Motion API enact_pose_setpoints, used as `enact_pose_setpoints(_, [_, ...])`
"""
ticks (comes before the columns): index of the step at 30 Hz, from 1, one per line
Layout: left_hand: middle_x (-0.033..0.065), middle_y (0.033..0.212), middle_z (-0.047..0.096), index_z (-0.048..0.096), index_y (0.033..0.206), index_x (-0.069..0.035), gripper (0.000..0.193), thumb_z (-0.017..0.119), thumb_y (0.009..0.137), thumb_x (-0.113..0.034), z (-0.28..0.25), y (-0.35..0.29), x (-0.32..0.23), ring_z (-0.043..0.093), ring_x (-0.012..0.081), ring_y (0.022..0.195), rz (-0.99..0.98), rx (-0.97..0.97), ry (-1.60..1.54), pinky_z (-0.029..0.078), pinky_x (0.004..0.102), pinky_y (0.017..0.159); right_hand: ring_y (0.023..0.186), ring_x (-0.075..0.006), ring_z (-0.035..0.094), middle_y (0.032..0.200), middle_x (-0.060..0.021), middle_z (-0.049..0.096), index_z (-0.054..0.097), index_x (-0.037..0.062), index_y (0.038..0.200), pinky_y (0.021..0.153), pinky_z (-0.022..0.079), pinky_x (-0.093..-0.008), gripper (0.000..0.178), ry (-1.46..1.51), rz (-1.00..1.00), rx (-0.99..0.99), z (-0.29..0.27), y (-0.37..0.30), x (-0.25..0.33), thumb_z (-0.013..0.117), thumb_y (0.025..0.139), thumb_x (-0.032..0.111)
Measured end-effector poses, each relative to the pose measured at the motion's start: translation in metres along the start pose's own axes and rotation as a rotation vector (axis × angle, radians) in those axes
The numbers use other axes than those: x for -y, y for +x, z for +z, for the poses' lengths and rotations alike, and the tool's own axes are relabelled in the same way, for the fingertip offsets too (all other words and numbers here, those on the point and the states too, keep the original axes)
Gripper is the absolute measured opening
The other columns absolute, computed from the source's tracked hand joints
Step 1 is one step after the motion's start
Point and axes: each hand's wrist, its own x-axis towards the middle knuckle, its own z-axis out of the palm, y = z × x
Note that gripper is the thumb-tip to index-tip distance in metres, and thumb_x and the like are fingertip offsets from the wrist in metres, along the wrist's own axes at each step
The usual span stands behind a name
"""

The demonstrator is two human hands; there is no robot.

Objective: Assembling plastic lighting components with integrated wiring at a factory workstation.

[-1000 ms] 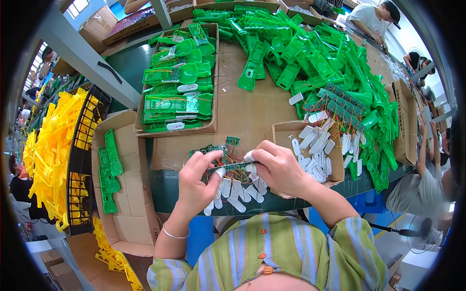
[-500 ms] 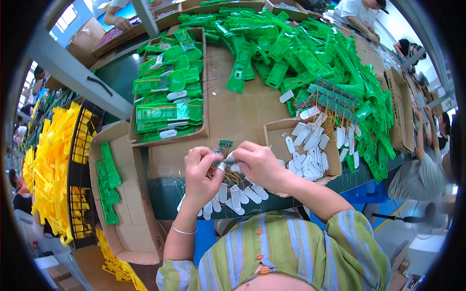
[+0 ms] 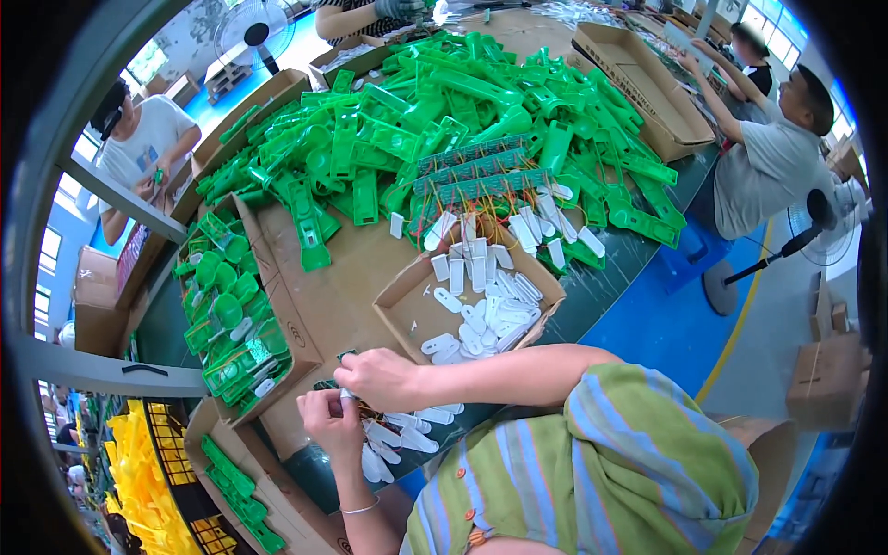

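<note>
Close together over the near edge of the table, my left hand (image 3: pixel 329 422) and my right hand (image 3: pixel 381 378) both have their fingers pinched. What lies between the fingertips is mostly hidden; a small whitish patch shows at my left thumb. A bit of green circuit board (image 3: pixel 346 354) peeks out past my right fingers. Thin coloured wires run out below my hands to several white plastic pieces (image 3: pixel 407 435) lying on the green tabletop. Beyond my right forearm stands a shallow cardboard box (image 3: pixel 393 310) of white oval pieces (image 3: pixel 495 319).
Green plastic housings (image 3: pixel 407 111) are heaped across the far table. Wired circuit boards (image 3: pixel 486 171) lie on that heap. A carton (image 3: pixel 291 324) at left holds filled green housings; a lower carton (image 3: pixel 305 518) holds more. Yellow parts (image 3: pixel 139 472) fill a black crate. Co-workers (image 3: pixel 768 166) sit around.
The view has swung to the right, so the table and boxes appear shifted and turned. My hands stay together, fingers still pinched, with the right hand now farther over the left.
</note>
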Motion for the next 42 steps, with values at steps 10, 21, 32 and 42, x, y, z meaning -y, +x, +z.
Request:
enact_pose_setpoints(10, [0.0126,0.087,0.047,0.063,0.096,0.002,0.025,0.061,0.071,-0.001,-0.021,-0.007,0.002,0.046,0.0293,0.09,0.089,-0.067,0.202,0.038,0.0371,0.081,0.078,-0.029,0.059,0.085,-0.0097,0.061,0.061,0.0075,0.088,0.07,0.047,-0.0405,0.021,-0.497,-0.038,-0.55,-0.118,-0.038,-0.081,0.061,0.067,0.007])
enact_pose_setpoints(21, [0.0122,0.09,0.051,0.06,0.1,0.0,0.028,0.066,0.073,-0.003,-0.013,0.04,-0.081,0.049,0.0286,0.088,0.443,-0.292,0.131,0.041,0.0382,0.077,0.087,-0.0311,0.058,0.091,-0.0122,0.059,0.053,0.002,0.082,0.07,0.048,-0.039,0.02,-0.602,-0.029,-0.71,-0.193,-0.097,-0.092,0.063,0.066,-0.002])
enact_pose_setpoints(32, [0.0099,0.09,0.05,0.062,0.107,-0.003,0.041,0.063,0.067,-0.007,-0.017,0.043,-0.134,0.053,0.025,0.077,0.754,-0.043,0.139,0.046,0.0363,0.067,0.069,-0.0235,0.058,0.081,-0.0066,0.058,0.058,0.0035,0.087,0.058,0.047,-0.0341,0.022,-0.53,-0.373,-0.52,-0.17,-0.085,-0.002,0.065,0.067,0.007])
enact_pose_setpoints(42, [0.009,0.09,0.054,0.064,0.091,-0.003,0.03,0.062,0.061,-0.007,-0.108,0.002,-0.114,0.048,0.025,0.072,0.662,-0.19,0.34,0.039,0.0341,0.063,0.067,-0.0191,0.054,0.08,-0.003,0.053,0.061,0.0131,0.087,0.057,0.043,-0.0321,0.024,-0.223,-0.43,-0.184,-0.13,-0.057,0.052,0.065,0.065,0.004])
